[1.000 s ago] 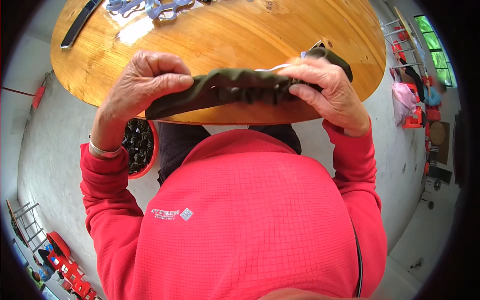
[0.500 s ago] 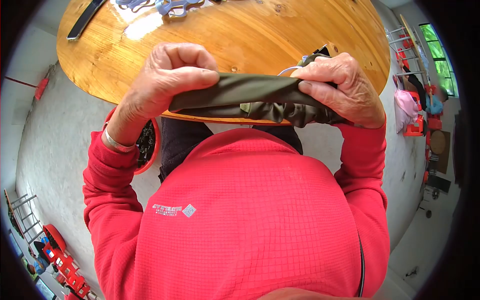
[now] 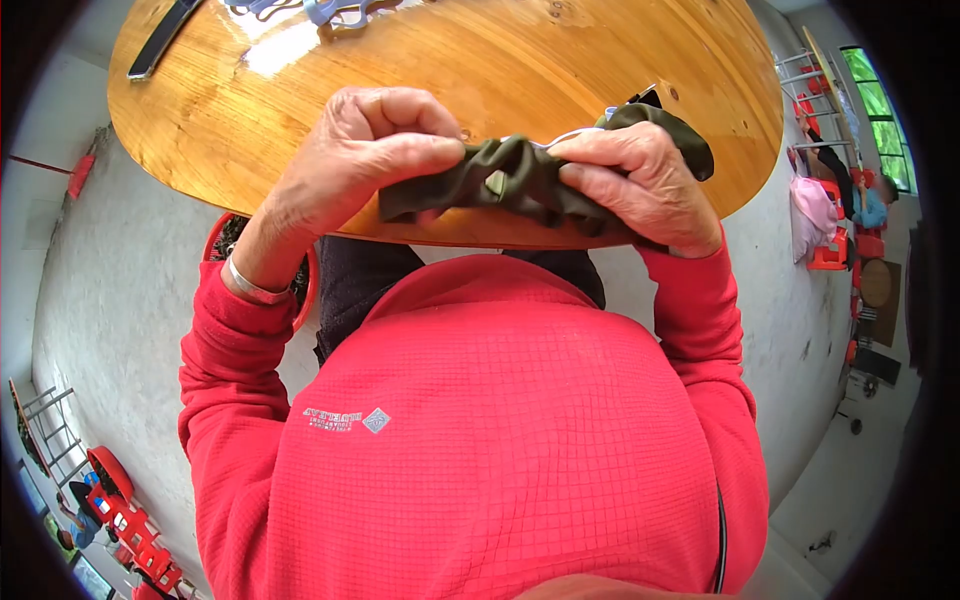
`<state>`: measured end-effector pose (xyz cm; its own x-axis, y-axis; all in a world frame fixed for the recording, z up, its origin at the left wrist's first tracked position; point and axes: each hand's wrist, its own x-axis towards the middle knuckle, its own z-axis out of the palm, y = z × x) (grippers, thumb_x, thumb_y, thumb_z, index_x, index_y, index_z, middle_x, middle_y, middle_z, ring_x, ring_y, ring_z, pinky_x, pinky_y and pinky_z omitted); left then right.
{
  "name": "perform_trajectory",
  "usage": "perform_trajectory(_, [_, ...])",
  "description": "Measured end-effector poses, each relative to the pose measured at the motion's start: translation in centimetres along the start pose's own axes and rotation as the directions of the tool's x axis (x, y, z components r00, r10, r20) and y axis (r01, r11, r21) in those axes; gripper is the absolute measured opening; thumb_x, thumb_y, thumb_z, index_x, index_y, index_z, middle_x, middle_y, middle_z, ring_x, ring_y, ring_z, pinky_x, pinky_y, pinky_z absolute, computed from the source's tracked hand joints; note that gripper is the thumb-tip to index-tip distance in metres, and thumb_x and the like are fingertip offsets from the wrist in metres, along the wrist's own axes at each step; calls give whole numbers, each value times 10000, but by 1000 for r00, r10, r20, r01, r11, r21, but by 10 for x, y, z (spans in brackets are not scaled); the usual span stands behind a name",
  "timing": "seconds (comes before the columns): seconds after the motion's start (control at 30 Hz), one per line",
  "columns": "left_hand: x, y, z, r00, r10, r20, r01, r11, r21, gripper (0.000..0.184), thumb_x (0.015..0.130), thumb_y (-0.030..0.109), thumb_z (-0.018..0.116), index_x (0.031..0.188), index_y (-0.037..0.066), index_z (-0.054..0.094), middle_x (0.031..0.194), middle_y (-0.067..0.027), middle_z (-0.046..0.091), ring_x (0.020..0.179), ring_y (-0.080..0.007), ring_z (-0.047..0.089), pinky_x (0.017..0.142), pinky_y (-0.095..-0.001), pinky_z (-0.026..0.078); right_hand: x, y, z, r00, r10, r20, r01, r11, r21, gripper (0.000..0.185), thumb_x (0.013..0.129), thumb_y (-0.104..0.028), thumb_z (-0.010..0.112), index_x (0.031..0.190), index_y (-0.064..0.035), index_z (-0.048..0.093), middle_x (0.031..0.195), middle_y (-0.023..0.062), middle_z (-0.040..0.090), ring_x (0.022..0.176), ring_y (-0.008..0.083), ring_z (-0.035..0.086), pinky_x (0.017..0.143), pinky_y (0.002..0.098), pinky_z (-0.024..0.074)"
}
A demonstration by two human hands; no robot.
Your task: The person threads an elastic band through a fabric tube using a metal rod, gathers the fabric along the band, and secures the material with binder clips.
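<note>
An olive-green fabric band (image 3: 530,188) stretches between my two hands just above the table's near edge, its cloth bunched into folds. My left hand (image 3: 390,145) pinches the band's left end between thumb and fingers. Further right, my right hand (image 3: 640,180) is closed on the gathered cloth. A small pale tag (image 3: 495,182) shows among the folds. Beyond my right hand a loop of the same green cloth (image 3: 680,135) curls over the tabletop. A thin pale-blue strip (image 3: 575,133) runs out from the cloth near my right fingertips.
On the wooden table (image 3: 560,70) lie several light-blue plastic pieces (image 3: 340,10) at the far side and a dark strap-like object (image 3: 165,38) at far left. A red basin with dark contents (image 3: 312,290) stands below the table edge. People sit by red stools in the background.
My hands have drawn closer together, and the band has gone from a taut, smooth stretch to bunched folds. More of the green loop now shows behind my right hand.
</note>
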<state>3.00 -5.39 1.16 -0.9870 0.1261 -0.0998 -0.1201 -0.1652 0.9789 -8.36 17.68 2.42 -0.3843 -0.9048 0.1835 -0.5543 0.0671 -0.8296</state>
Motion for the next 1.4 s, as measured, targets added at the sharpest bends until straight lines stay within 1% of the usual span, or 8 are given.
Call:
perform_trajectory(0.1, [7, -11, 1, 968, 247, 37, -238, 957, -167, 169, 858, 148, 537, 901, -2, 601, 639, -72, 607, 471, -101, 541, 431, -194, 403, -1, -6, -17, 999, 46, 13, -47, 998, 34, 156, 826, -24, 579, 947, 56, 638, 739, 92, 640, 642, 114, 574, 609, 228, 456])
perform_trajectory(0.23, [2, -18, -10, 978, 204, 36, -170, 892, -418, 181, 875, 191, 542, 851, 19, 594, 597, -77, 593, 403, -95, 488, 373, -195, 331, -11, -16, -33, 989, 148, 0, -147, 986, 79, 162, 815, -22, 585, 942, 56, 648, 746, 90, 635, 668, 112, 572, 629, 234, 455])
perform_trajectory(0.47, [-6, 1, -10, 998, 41, -50, -47, 990, -132, 127, 834, 146, 634, 811, 22, 641, 638, 3, 587, 485, -19, 474, 419, -148, 343, -13, -22, -40, 982, 155, 109, -154, 988, -24, 172, 800, -23, 585, 935, 62, 648, 744, 91, 636, 672, 116, 576, 632, 242, 457])
perform_trajectory(0.57, [-5, 5, -6, 980, 137, -145, -122, 987, 107, 117, 819, 127, 637, 791, 14, 626, 609, 21, 562, 498, -24, 483, 437, -179, 366, -11, -25, -35, 985, 152, 84, -151, 988, -24, 178, 793, -22, 584, 937, 63, 645, 733, 93, 635, 655, 116, 571, 621, 241, 456])
perform_trajectory(0.77, [-1, 8, -10, 996, 91, 25, -95, 969, 227, 106, 816, 103, 643, 800, -1, 637, 653, 35, 559, 595, -8, 475, 533, -158, 393, -2, -20, -21, 988, 100, 115, -103, 995, 13, 207, 788, -16, 574, 974, 38, 647, 699, 94, 634, 610, 98, 548, 592, 233, 454])
perform_trajectory(1.07, [4, 9, -5, 990, 104, 101, -119, 979, 166, 117, 799, 98, 617, 776, -17, 620, 670, 10, 570, 603, -33, 503, 553, -178, 414, 4, -10, -8, 996, 17, 88, -17, 1000, 1, 175, 795, -32, 591, 949, 18, 656, 648, 88, 609, 562, 87, 500, 558, 233, 433])
perform_trajectory(1.2, [-2, 4, -9, 973, 67, 220, -17, 974, -225, 139, 793, 90, 605, 865, -26, 630, 765, -20, 620, 691, -62, 565, 625, -202, 469, -1, -18, -25, 984, 57, 166, -56, 998, -13, 162, 794, -30, 591, 935, 10, 659, 637, 78, 595, 546, 95, 488, 553, 232, 427])
perform_trajectory(1.4, [-10, 9, 0, 998, -64, 28, 64, 998, -11, 96, 760, -1, 605, 854, -18, 606, 723, -17, 615, 636, -34, 550, 564, -158, 433, -10, -21, -31, 976, 128, 178, -117, 991, -72, 144, 774, -27, 603, 897, 23, 656, 611, 85, 566, 541, 103, 501, 530, 254, 419])
